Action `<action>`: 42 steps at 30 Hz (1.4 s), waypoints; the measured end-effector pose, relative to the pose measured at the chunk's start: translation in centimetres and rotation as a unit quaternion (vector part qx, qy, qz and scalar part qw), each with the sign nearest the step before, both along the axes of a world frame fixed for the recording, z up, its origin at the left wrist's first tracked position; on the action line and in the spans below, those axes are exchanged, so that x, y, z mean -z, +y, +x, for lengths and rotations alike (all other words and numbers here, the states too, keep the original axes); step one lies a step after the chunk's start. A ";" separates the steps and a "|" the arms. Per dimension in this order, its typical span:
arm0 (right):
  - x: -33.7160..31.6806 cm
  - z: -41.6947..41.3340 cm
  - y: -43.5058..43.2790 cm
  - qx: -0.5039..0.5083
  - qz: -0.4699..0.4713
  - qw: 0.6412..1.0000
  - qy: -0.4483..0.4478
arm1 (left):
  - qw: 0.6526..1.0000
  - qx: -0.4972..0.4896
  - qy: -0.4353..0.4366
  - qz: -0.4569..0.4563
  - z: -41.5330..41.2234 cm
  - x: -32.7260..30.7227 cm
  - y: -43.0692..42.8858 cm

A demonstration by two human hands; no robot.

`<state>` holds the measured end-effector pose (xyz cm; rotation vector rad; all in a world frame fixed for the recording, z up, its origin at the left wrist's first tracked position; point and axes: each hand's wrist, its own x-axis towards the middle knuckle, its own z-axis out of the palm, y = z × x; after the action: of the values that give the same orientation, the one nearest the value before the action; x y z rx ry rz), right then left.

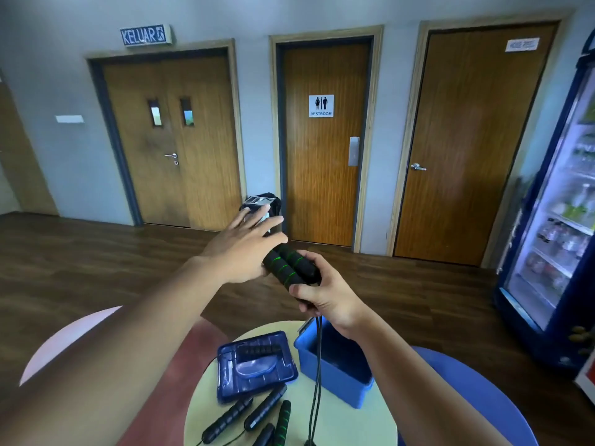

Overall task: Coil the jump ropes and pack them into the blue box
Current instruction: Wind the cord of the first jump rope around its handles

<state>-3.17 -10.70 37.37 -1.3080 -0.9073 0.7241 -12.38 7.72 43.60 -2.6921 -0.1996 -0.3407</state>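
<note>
My right hand [325,294] grips the lower ends of two black jump-rope handles with green rings [291,263], held together high above the table. Their black cord [317,375] hangs straight down past the open blue box [335,378] to the table. My left hand [246,244] has its fingers spread straight, its palm touching the upper ends of the handles. Several more black rope handles [254,413] lie on the round pale table [354,426] near the front edge.
The blue box lid [257,365] lies flat to the left of the box. A pink seat [74,336], a dark red seat [180,358] and a blue seat [476,391] ring the table. A drinks fridge [557,220] stands right. Three wooden doors line the far wall.
</note>
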 end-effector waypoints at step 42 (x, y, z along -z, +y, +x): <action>-2.6 -4.3 3.8 0.184 0.023 0.978 -0.092 | 0.692 -0.029 -0.245 -0.678 -2.2 -1.9 4.7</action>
<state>-7.42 -6.87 39.94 -1.4673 -0.7915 0.2942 -14.60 12.43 45.55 -3.8925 -1.0581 -1.3325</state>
